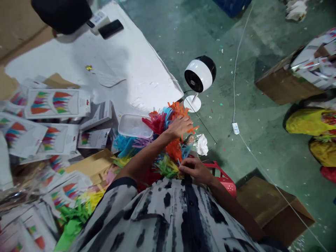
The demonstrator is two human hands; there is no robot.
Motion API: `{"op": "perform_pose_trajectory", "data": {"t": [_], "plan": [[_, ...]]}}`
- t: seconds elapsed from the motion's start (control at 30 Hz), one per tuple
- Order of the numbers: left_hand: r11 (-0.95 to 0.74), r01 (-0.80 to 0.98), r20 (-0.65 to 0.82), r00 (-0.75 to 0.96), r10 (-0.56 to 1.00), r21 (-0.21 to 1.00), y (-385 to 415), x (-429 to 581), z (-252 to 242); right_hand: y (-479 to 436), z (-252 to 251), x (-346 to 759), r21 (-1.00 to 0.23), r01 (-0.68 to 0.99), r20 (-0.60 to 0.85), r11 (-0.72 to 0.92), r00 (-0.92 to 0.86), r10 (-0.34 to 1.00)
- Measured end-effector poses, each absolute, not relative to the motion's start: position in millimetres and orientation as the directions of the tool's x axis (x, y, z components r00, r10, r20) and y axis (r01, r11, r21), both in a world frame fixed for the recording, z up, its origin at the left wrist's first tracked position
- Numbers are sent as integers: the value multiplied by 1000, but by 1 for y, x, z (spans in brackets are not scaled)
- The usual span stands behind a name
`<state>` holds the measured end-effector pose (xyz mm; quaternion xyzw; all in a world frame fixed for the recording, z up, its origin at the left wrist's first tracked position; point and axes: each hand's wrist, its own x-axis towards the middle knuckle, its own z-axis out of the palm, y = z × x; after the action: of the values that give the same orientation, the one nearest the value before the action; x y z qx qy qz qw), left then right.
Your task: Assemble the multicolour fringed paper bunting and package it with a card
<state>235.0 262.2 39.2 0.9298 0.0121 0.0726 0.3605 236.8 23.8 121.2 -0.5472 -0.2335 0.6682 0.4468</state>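
Note:
My left hand (181, 126) lies with its fingers stretched out over an orange tissue-paper tassel (173, 149) in front of my body. Nearer to me, my right hand (194, 169) is closed in a pinch, and a thin pale strip (179, 162) shows at its fingertips. Beside those fingertips sits a yellow-green tassel (167, 167). Red fringe (154, 122), blue fringe (125, 144) and purple fringe (141, 142) bunch around my left forearm. Just beyond them, a clear plastic tray (135, 126) rests at the table's edge.
Printed packs (57, 103) with tassel pictures pile up on the white-covered table (105, 66) at left. A white-and-black fan (199, 74) stands on the floor ahead. A red stool (223, 180), cardboard boxes (273, 206) and a white cable (235, 87) are at right.

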Motion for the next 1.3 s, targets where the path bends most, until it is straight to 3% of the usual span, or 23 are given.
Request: {"op": "perform_pose_trajectory", "data": {"t": [0.13, 0.23, 0.33, 0.47, 0.6, 0.67, 0.87, 1.1, 1.3], "plan": [[-537, 18, 211, 908, 361, 843, 291, 212, 86, 26, 123, 240, -796, -365, -519, -483, 0, 855], [-212, 96, 55, 788, 613, 973, 306, 189, 108, 28, 124, 241, -787, -379, -524, -487, -7, 852], [37, 144, -136, 783, 607, 989, 306, 169, 113, 28, 121, 242, -778, -400, -536, -484, 21, 844], [318, 164, -321, 776, 543, 934, 276, 152, 110, 33, 118, 246, -855, -314, -484, -413, 197, 852], [380, 194, -380, 770, 512, 905, 240, 142, 107, 44, 124, 253, -940, -124, -335, -317, 496, 801], [426, 179, -389, 787, 478, 887, 226, 139, 106, 50, 126, 254, -951, -76, -288, -298, 565, 774], [516, 57, -362, 777, 514, 855, 206, 141, 102, 62, 117, 247, -967, -41, -237, -251, 508, 828], [544, 41, -393, 737, 550, 838, 205, 144, 116, 69, 125, 246, -968, -91, -248, -232, 469, 848], [623, 28, -435, 741, 512, 782, 203, 143, 117, 70, 134, 247, -922, -280, -365, -268, 394, 843]]}}
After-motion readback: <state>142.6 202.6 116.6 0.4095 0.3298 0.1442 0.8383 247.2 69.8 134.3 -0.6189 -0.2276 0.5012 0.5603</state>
